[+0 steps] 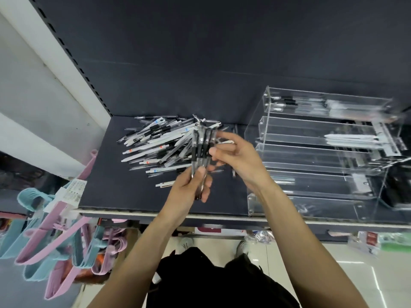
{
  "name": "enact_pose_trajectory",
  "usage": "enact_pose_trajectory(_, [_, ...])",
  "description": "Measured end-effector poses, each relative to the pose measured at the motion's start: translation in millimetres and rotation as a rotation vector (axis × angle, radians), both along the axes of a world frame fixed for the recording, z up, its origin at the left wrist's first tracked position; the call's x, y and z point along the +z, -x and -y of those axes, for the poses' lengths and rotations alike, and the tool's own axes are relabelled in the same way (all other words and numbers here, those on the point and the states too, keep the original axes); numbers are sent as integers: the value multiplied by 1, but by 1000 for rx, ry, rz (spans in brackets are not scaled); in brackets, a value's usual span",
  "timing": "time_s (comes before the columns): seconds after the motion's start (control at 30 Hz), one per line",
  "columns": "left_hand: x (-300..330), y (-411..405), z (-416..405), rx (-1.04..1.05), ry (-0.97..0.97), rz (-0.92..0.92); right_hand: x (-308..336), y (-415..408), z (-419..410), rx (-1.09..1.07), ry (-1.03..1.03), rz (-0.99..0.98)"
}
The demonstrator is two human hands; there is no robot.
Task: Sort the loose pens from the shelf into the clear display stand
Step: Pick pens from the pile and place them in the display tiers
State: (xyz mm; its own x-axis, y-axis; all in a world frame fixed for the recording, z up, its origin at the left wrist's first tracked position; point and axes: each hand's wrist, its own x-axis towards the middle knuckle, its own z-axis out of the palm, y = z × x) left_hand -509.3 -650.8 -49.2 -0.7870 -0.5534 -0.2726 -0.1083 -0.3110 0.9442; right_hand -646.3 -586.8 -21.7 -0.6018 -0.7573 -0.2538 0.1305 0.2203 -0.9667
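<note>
A heap of loose pens (pixel 155 143), white and clear with black grips, lies on the dark shelf (pixel 124 190). My left hand (pixel 191 187) grips the lower ends of a bundle of black-grip pens (pixel 203 145) held upright above the shelf. My right hand (pixel 235 158) holds the same bundle from the right, thumb and fingers curled against the pens. The clear display stand (pixel 315 156) sits on the shelf to the right, with stepped trays. A few pens lie in its upper trays.
Pink and blue hangers (pixel 51 238) hang off the shelf's left front corner. A white upright (pixel 66 70) bounds the shelf on the left. Packaged goods (pixel 378 241) hang below the shelf edge on the right. A lone white pen (pixel 165 184) lies near the front.
</note>
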Motion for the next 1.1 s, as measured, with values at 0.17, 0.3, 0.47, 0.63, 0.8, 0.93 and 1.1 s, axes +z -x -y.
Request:
enact_pose_trajectory(0.17, [11,50,-58,71,32,-85,8,25,-60,-18,-6,-223])
enact_pose_trajectory(0.3, [12,93,-115,139,54,-66,22,65,-122,-261,172,26])
enact_pose_trajectory(0.47, [9,119,-152,380,-16,-31,49,147,-193,-217,83,-406])
enact_pose_trajectory(0.63, [8,129,-157,449,-158,-42,51,207,-172,26,-50,-1101])
enact_pose_trajectory(0.8, [10,136,-149,550,-265,-113,27,199,-115,352,-164,-1363])
enact_pose_trajectory(0.93, [12,136,-140,587,-259,-145,8,193,-101,443,-212,-1268])
enact_pose_trajectory(1.1, [14,141,-136,593,-234,-115,1,196,-97,522,-239,-1013])
